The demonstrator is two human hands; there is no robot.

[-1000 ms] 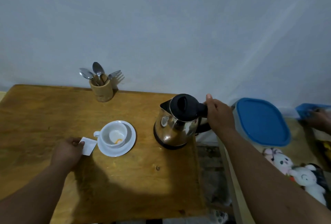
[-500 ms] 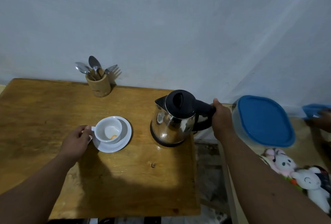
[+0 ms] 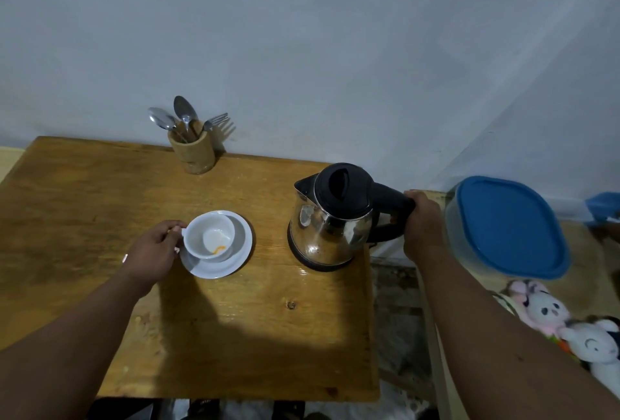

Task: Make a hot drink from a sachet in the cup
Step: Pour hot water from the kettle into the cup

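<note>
Nearest to the camera, 2 bare forearms reach over a wooden table [image 3: 235, 335]. The left hand [image 3: 152, 253] has its fingers curled at the handle of a white cup [image 3: 209, 238] and holds it there; the cup stands on a white saucer [image 3: 240, 253] near the middle of the table, and inside it lies pale powder with a small orange streak. No sachet can be seen in this view. To the right, the right hand [image 3: 421, 226] grips the black handle of a steel kettle [image 3: 330, 231] — its fingers are wrapped around the handle, and the kettle sits on the table close to the right edge, its black lid closed and its spout turned to the far left. Beyond the table's right side stand a container with a blue lid [image 3: 510, 228] and, lower, 2 soft toy rabbits [image 3: 567, 325]. Farthest, against the pale wall, a wooden holder [image 3: 193, 153] stands with 2 spoons and 1 fork in it.
</note>
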